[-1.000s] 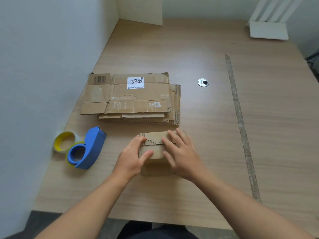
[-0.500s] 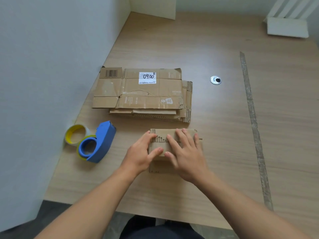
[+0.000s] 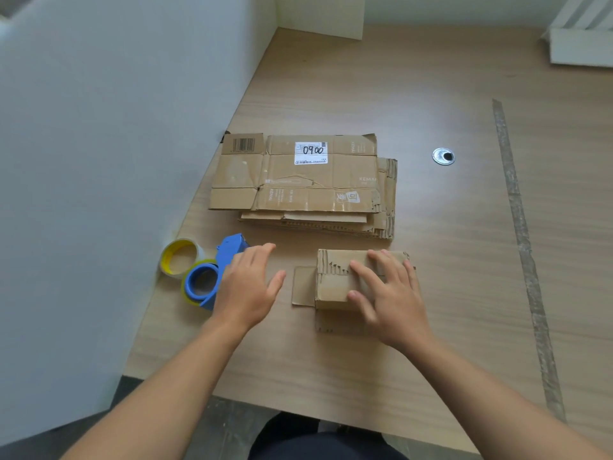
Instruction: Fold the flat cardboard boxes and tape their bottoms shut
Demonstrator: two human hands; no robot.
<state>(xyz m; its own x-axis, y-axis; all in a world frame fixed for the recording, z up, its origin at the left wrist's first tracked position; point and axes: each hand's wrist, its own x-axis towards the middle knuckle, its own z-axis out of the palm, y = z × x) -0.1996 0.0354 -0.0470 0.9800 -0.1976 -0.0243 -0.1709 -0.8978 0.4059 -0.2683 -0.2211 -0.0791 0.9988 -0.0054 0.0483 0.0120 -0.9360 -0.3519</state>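
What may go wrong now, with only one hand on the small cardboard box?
Only the right hand presses the flaps of the small cardboard box; they may spring open. One side flap lies flat on the table, so taping now might leave it out. The left hand, near the blue tape dispenser, may knock it aside.

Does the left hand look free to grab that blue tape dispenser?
Probably yes: the left hand is open, holds nothing, and hovers right beside the blue tape dispenser, with nothing between them.
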